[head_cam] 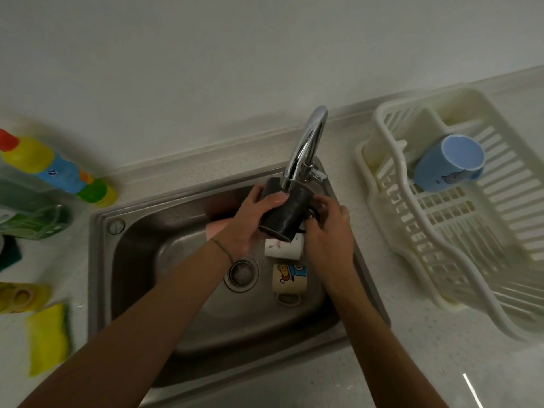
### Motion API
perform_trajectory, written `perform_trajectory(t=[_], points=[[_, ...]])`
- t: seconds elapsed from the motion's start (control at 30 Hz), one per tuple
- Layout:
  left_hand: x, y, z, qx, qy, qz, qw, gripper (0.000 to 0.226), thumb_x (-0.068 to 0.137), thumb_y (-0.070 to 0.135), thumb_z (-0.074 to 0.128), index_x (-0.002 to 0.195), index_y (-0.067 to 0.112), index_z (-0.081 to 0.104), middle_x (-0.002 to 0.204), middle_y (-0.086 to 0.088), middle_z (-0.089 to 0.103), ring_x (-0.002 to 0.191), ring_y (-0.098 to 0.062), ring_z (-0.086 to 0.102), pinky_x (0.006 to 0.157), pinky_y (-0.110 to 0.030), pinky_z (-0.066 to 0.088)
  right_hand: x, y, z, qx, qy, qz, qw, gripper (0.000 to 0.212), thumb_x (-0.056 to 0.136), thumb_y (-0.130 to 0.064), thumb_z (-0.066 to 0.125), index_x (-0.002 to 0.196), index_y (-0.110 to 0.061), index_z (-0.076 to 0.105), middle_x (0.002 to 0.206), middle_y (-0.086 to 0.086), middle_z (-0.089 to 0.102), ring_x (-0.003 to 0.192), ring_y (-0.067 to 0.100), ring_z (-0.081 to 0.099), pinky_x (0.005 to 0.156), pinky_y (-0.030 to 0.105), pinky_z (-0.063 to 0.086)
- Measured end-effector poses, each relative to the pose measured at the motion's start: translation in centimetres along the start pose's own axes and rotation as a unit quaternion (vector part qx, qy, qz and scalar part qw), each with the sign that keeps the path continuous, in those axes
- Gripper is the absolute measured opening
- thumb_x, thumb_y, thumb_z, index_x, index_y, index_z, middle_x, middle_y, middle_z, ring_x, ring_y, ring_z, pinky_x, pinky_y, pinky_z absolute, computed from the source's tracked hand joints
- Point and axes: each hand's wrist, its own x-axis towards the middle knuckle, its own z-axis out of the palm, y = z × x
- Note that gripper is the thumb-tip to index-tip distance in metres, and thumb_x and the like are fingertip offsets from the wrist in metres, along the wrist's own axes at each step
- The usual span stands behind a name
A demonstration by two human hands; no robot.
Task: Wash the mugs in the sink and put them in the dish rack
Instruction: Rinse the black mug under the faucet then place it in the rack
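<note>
I hold a black mug (287,212) under the chrome tap (306,142) above the steel sink (141,219). My left hand (250,222) grips its left side, thumb across the wall. My right hand (329,228) grips the mug at its handle side. Below them in the basin lie a white mug (284,248) and a cream cartoon mug (290,279) on its side. A pink mug (216,228) peeks out behind my left wrist. A blue mug (447,163) lies in the white dish rack (441,231).
Dish soap bottles (56,169) and a green pack (29,213) stand on the counter to the left. A yellow sponge (48,337) and a yellow object (20,295) lie near the left front. The drain (241,273) sits mid-basin.
</note>
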Motion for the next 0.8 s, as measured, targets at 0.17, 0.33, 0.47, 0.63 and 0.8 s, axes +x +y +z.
perform_trajectory(t=[0.17,0.33,0.47,0.63,0.8], points=[[0.7,-0.4,0.8,0.026,0.04,0.055,0.997,0.068,0.082,0.03,0.079,0.14,0.019,0.046,0.137,-0.017,0.058,0.111,-0.036,0.069,0.087,-0.05,0.061,-1.2,0.2,1.2,0.036,0.029,-0.004,0.999,0.045,0.1,-0.027,0.054,0.144,-0.029,0.047,0.135,-0.008,0.035,0.114,0.012,0.055,0.099,0.037,0.055],[1.0,-0.7,1.6,0.057,0.072,0.091,0.992,0.051,0.087,0.029,0.077,0.131,0.015,0.054,0.127,-0.014,0.065,0.112,-0.033,0.07,0.096,-0.05,0.058,-1.1,-0.3,1.7,0.156,-0.027,0.022,0.987,0.059,0.097,-0.04,0.054,0.153,-0.038,0.034,0.143,-0.003,0.047,0.118,0.008,0.058,0.1,0.035,0.053],[0.7,-1.3,2.4,0.096,0.098,0.109,0.985,0.019,0.105,0.022,0.055,0.121,0.012,0.053,0.11,-0.003,0.067,0.096,-0.013,0.072,0.077,-0.025,0.059,0.4,-0.4,2.1,0.26,-0.078,0.078,0.959,0.062,0.097,-0.041,0.057,0.153,-0.039,0.031,0.141,-0.001,0.056,0.121,0.015,0.061,0.101,0.045,0.054],[-0.1,-1.2,3.4,0.14,0.129,0.099,0.977,0.044,0.102,0.053,0.034,0.115,0.018,0.056,0.119,-0.017,0.065,0.112,-0.03,0.065,0.102,-0.049,0.053,0.9,-0.5,2.8,0.304,-0.06,0.124,0.943,0.058,0.089,-0.051,0.066,0.14,-0.035,0.043,0.128,0.002,0.061,0.112,0.02,0.065,0.093,0.047,0.058],[-0.7,-1.3,4.2,0.165,0.089,0.138,0.972,0.015,0.096,0.044,0.06,0.11,0.038,0.058,0.119,-0.011,0.065,0.11,-0.024,0.068,0.096,-0.048,0.058,2.1,-0.7,2.8,0.387,-0.076,0.243,0.886,0.072,0.073,-0.065,0.077,0.133,-0.03,0.058,0.123,0.006,0.069,0.109,0.026,0.07,0.091,0.053,0.058]])
